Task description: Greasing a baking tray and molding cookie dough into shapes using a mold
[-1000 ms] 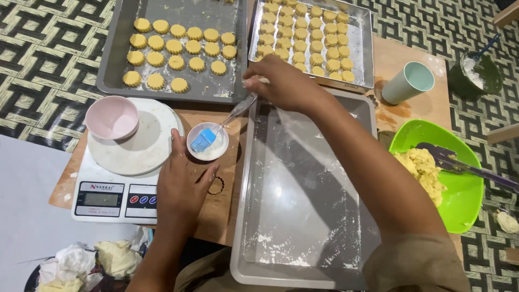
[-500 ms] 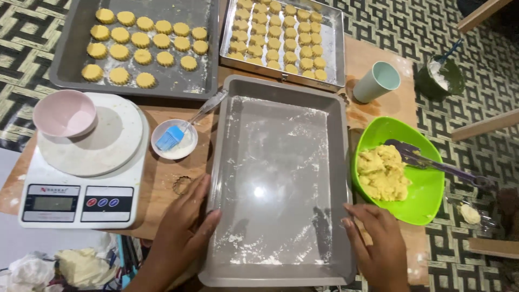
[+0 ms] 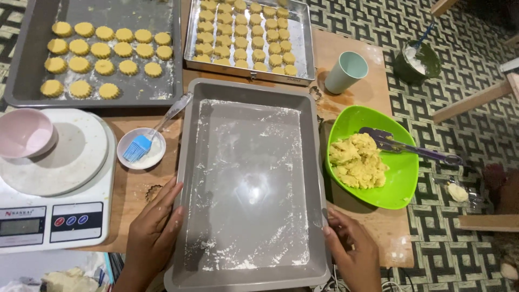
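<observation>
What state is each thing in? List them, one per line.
Left hand: gripping the empty floured baking tray.
Right hand: on that tray's right edge.
Green bowl: holds dough and tongs.
Cup: upright.
Brush: lying in small dish.
Pink bowl: on scale, empty.

Two bare hands in view at the near edge, nothing else of the person showing. Left hand [image 3: 154,232]: no glove, no ring, no watch or band on the wrist; forearm bare down to the picture's edge, no sleeve in sight. Fingers [image 3: 167,197] uncovered, nails short and plain, no polish that can be made out. Right hand [image 3: 351,251]: likewise ungloved, no ring or bracelet visible; wrist bare where it leaves the picture. Nails on its fingers [image 3: 331,221] short; a pale dusting of white powder seems to cling at the fingertips, though too small to tell for certain. No clothing visible at either arm.
</observation>
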